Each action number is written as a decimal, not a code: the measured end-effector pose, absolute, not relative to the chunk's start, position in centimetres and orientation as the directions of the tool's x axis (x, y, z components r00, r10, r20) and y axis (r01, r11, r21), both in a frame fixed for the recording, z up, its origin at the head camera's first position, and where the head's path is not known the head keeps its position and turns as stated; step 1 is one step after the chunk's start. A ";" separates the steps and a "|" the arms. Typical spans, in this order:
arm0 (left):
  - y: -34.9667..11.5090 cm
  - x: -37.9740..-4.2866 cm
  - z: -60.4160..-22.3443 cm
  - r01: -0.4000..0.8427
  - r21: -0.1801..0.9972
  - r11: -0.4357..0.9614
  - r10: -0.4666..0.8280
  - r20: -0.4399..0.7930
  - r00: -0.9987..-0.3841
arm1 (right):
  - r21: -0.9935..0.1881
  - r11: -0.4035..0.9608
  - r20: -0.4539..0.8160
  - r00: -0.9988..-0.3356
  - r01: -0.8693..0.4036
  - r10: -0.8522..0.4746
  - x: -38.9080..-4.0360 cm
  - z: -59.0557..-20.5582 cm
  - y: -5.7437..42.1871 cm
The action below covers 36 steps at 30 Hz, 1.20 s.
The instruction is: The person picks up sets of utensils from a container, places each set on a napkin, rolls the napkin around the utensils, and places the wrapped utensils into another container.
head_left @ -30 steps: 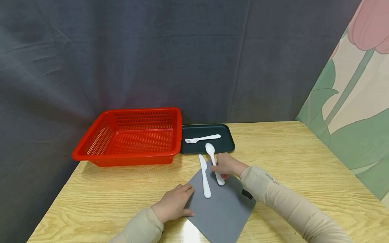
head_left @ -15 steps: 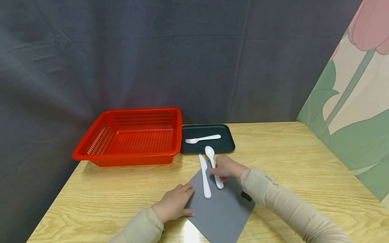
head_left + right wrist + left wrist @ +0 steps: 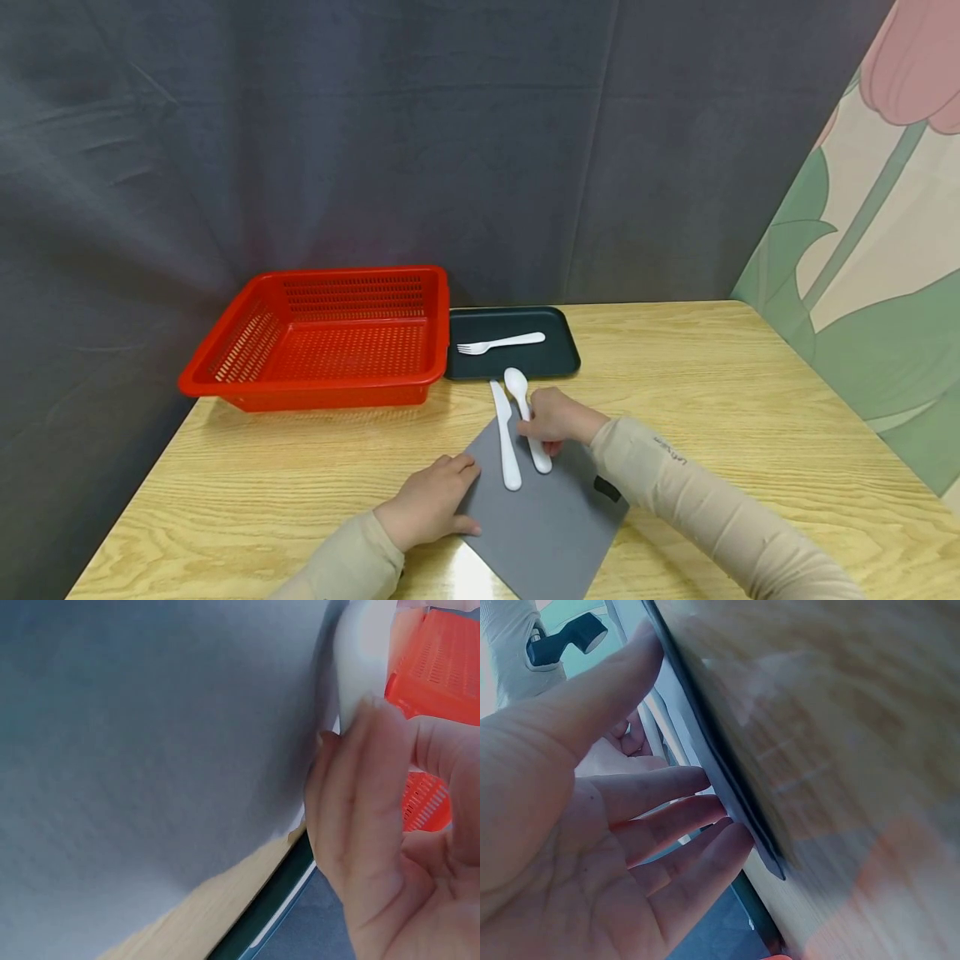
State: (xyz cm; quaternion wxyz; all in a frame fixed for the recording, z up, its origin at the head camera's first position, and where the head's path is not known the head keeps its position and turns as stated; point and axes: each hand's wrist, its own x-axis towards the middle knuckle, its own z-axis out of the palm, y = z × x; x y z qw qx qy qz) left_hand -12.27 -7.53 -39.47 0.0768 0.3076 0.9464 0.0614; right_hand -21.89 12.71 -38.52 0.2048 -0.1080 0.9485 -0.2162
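Note:
A grey square mat lies turned like a diamond on the wooden table. On it rests a white plastic knife, its blade tip past the far corner. My right hand pinches the handle of a white plastic spoon just right of the knife; the spoon's bowl points away, near the tray. In the right wrist view, fingers curl at the spoon handle. My left hand rests on the mat's left edge, fingers fairly straight. A white fork lies in the dark tray.
A red plastic basket stands at the back left, against the tray's left side. Behind the table hangs a dark grey curtain. A wall with a painted tulip borders the right side.
My right hand has drawn the spoon slightly toward me, so its bowl has come away from the tray and its handle end sits lower on the mat. The left hand stays put.

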 end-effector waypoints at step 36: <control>-7.5 -12.2 -39.4 0.565 0.170 0.807 0.585 -0.109 -0.803 | -0.442 0.893 -0.377 -0.886 -0.083 -0.269 -21.1 -38.7 12.3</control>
